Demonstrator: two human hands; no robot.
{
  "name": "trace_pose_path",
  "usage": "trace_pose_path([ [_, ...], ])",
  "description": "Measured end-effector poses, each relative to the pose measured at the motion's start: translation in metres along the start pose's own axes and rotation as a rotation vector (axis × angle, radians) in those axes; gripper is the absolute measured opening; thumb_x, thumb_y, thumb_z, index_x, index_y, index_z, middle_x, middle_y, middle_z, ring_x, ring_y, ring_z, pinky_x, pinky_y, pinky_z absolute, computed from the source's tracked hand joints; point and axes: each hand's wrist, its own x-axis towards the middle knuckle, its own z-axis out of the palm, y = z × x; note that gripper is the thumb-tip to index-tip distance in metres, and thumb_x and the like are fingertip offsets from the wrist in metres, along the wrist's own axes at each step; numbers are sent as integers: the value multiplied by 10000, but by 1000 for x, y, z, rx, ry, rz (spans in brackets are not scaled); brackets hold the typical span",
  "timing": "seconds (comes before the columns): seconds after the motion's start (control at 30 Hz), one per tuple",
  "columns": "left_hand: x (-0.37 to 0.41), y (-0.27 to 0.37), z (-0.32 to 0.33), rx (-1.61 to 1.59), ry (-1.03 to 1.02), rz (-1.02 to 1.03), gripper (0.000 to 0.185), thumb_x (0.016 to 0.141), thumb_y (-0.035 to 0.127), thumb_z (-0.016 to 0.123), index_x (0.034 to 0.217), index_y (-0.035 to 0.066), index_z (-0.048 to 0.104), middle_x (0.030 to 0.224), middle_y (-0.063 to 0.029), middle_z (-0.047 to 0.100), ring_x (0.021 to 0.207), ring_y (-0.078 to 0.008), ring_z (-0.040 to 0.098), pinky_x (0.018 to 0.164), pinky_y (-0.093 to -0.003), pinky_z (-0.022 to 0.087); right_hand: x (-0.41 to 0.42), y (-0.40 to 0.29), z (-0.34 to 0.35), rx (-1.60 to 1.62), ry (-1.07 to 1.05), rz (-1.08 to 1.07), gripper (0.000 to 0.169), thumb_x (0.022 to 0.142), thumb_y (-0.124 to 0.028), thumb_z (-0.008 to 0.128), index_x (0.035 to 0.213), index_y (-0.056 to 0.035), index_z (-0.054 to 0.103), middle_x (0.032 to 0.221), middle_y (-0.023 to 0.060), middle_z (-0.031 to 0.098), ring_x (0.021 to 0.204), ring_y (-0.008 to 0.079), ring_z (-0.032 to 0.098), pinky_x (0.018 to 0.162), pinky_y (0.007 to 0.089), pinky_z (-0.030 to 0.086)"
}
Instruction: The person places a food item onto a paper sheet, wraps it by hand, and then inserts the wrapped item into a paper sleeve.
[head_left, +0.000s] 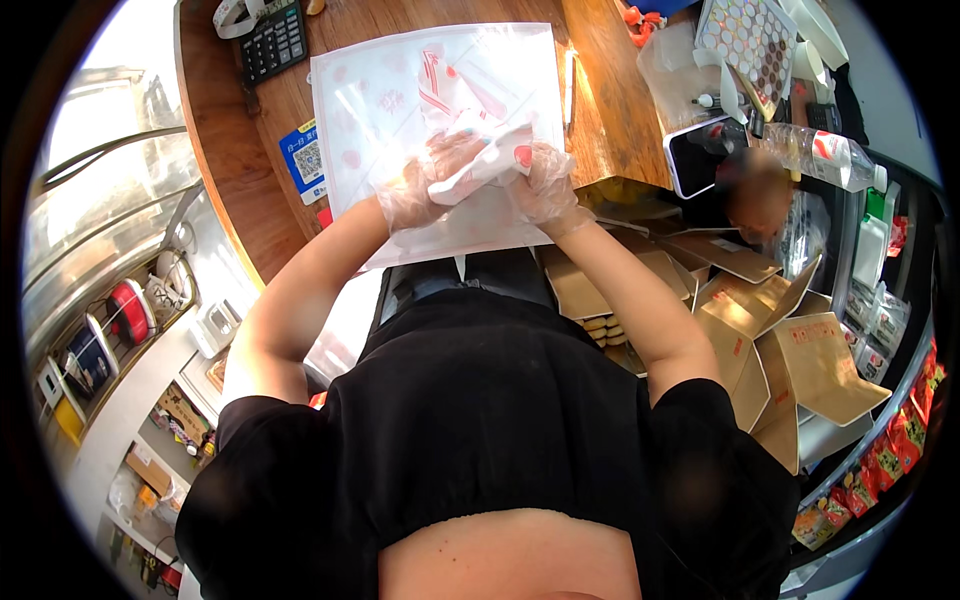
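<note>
Both of my hands wear thin clear plastic gloves. My left hand (414, 192) and my right hand (546, 186) hold a white printed bag (484, 166) with red marks between them, the left on its near end and the right on its far end. Under them lies a large translucent white sheet or bag (367, 82) with faint pink prints, its near edge hanging toward my lap. Another white and red printed wrapper (442, 86) stands out just beyond my fingers; whether it joins the held bag, I cannot tell.
The wooden desk (232, 172) carries a calculator (276, 43), a blue code card (306, 163) and a white pen (569, 88). Rightward are a phone (701, 159), a plastic bottle (832, 156) and a person's blurred head (757, 195). Opened cardboard boxes (739, 315) stand below my right arm, one holding pastries (604, 330).
</note>
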Motion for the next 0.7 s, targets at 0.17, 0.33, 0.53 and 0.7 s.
trace_pose_path([
  [0.17, -11, 1, 1, -652, 114, -682, 431, 766, 97, 711, 1168, 64, 560, 1112, -113, 609, 1019, -221, 583, 881, -347, 462, 26, -31, 16, 399, 364, 213, 202, 761, -24, 508, 944, -11, 595, 793, 174, 620, 715, 348, 604, 654, 410, 482],
  [0.33, -1, 9, 14, -932, 397, -958, 192, 863, 198, 658, 990, 55, 656, 765, -3, 630, 671, -77, 538, 605, -264, 455, 16, -6, 36, 173, 346, 434, 163, 791, -57, 525, 932, 14, 566, 711, 191, 596, 617, 356, 583, 573, 425, 458],
  [0.53, 13, 1, 31, -1095, 768, -969, 206, 888, 246, 635, 878, 45, 678, 692, 33, 588, 587, -48, 472, 522, -237, 396, 20, 9, 50, 32, 422, 516, 180, 803, -89, 570, 948, 8, 524, 708, 188, 582, 625, 344, 584, 577, 428, 453],
  [0.7, 23, -12, 48, -850, 899, -1019, 182, 882, 206, 637, 897, 27, 668, 740, 34, 599, 635, -47, 492, 578, -220, 406, 18, 19, 59, 96, 548, 484, 259, 794, -60, 591, 1026, 1, 493, 852, 201, 586, 789, 330, 590, 688, 373, 474],
])
